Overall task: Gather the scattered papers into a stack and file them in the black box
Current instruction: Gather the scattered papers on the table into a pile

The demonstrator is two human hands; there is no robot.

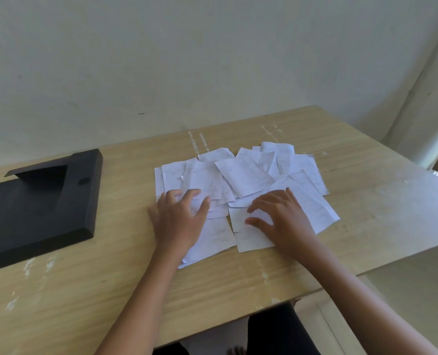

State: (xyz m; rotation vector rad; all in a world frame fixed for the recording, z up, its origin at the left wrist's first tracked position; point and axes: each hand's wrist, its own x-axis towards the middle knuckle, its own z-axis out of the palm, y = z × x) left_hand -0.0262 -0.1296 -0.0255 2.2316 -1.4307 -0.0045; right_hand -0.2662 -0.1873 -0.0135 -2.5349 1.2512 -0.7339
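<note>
The table (238,278) filled the lower frame, pale wood, scuffed white in spots. At left lay the box (41,201), black and flat. The papers (243,175) sprawled at centre, overlapping, well apart from it. Left hand (178,221) lay on their left edge, fingers spread, gripping nothing. Right hand (280,216) pressed the near sheets, fingers splayed flat, nothing held.

One head-worn view looks forward and down, close over the table (366,201); wall (161,60) behind.
</note>
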